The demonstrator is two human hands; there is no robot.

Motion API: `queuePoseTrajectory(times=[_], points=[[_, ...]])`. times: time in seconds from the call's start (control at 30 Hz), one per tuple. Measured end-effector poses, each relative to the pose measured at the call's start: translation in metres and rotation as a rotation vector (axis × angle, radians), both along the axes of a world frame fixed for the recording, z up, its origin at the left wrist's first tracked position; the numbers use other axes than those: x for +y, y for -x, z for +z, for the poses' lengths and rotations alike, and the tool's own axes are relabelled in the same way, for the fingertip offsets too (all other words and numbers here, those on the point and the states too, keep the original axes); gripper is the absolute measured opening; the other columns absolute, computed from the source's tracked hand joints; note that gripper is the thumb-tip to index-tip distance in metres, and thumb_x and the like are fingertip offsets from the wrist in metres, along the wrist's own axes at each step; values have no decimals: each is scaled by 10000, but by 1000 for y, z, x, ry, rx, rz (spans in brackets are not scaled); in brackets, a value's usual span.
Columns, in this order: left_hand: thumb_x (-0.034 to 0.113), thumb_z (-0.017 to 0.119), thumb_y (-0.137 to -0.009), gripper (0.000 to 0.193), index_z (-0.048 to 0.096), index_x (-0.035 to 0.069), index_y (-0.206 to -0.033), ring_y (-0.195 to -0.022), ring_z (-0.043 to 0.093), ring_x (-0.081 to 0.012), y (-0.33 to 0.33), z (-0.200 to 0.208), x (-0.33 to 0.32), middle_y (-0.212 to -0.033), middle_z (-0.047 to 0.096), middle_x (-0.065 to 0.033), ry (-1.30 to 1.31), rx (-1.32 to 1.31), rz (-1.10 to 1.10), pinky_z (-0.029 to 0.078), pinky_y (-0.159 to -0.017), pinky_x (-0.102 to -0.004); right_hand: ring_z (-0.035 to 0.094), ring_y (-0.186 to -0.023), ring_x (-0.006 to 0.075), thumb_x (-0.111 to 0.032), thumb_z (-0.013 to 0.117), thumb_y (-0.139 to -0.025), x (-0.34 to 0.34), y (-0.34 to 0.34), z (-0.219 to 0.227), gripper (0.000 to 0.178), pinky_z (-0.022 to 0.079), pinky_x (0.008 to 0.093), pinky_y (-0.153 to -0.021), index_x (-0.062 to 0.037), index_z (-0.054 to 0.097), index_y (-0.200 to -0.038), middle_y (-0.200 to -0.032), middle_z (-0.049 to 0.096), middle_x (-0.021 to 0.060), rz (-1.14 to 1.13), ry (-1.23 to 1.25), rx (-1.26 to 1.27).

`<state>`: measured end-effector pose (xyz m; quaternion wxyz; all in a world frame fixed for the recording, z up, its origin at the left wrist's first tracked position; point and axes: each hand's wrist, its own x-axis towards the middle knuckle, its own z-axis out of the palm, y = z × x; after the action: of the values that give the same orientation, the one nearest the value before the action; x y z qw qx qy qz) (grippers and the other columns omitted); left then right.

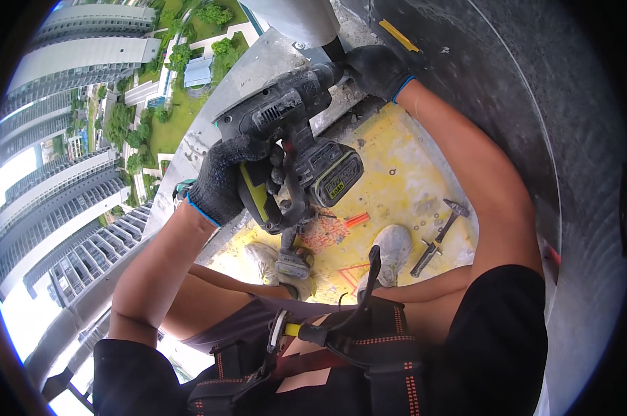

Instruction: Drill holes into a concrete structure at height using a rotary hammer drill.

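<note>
In the head view, my left hand (pixel 220 177), in a black knitted glove with a blue cuff edge, is wrapped around the handle of a dusty black cordless power tool with lime-green trim (pixel 268 107). The tool is in front of me, above the floor, its nose pointing to the far right and its chunky dark battery pack (pixel 335 175) toward the right. My right hand (pixel 377 71), gloved the same way, is beside the nose, just below a thick pale-grey cylinder (pixel 296 19); its fingers are partly hidden, so I cannot tell whether they grip. My hands are apart.

Beneath is a yellow-stained concrete floor (pixel 396 163). My white shoes (pixel 394 251) stand near me, and a second, grey battery tool (pixel 294 263) is beside the left one. An orange-handled slim tool (pixel 357 220) lies ahead of them, and a dark-handled metal hammer (pixel 438 239) lies to the right, beside small rings. Far right, a flat yellow strip (pixel 398 35) rests by a dark grey wall (pixel 497 90). Far left, pale high-rise buildings (pixel 91 59) stand beside green lawns.
</note>
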<state>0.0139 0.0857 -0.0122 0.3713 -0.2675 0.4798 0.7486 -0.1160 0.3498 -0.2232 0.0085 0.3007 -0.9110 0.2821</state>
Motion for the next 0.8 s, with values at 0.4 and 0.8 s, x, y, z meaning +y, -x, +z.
queuePoseTrajectory(times=[0.4, 0.8], points=[[127, 635, -872, 403, 609, 12, -1257, -844, 660, -191, 8, -8, -22, -981, 677, -93, 143, 179, -168, 558, -767, -323, 718, -793, 319, -271, 655, -915, -11, -15, -7, 238, 565, 420, -761, -49, 736, -948, -825, 732, 167, -538, 252, -161], [112, 661, -841, 317, 627, 11, -1139, -721, 657, -227, 14, 0, -30, -887, 665, -98, 260, 186, -194, 554, -647, -359, 737, -1030, 318, -133, 556, -1005, -95, 2, -54, 214, 597, 399, -834, -59, 753, -1046, -1065, 760, 165, -829, 112, -594]])
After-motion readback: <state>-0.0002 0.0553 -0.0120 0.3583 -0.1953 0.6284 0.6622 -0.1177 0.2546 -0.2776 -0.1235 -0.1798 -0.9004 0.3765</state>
